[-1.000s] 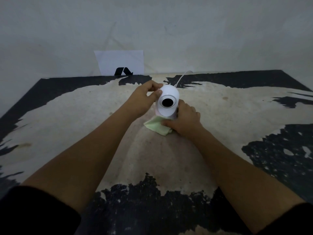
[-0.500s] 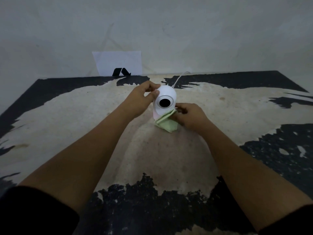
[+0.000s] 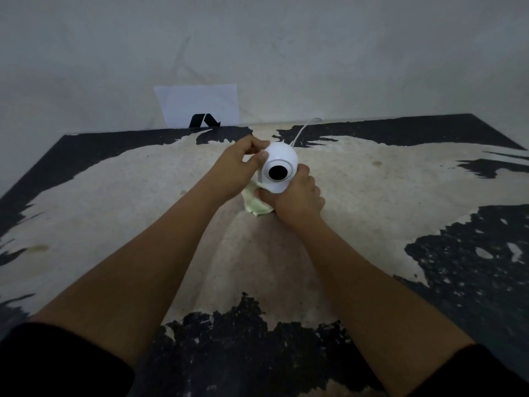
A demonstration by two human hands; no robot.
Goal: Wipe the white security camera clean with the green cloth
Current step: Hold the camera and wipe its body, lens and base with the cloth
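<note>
The white security camera (image 3: 282, 156), round with a black lens facing me, stands near the middle of the table. My left hand (image 3: 237, 170) grips its upper left side, thumb on the shell. My right hand (image 3: 296, 200) is closed on the pale green cloth (image 3: 256, 203) and presses it against the camera's lower front and base. The cloth bunches out below the camera between my two hands. The camera's base is hidden behind my right hand and the cloth.
A thin white cable (image 3: 303, 131) runs from the camera's back to the far table edge. A white sheet of paper with a black mark (image 3: 197, 107) leans on the wall behind. The table top (image 3: 372, 196) is worn beige with black patches.
My right hand moved with the cloth from the camera's right side back under its front. The camera's head tilted slightly. My left hand kept its grip.
</note>
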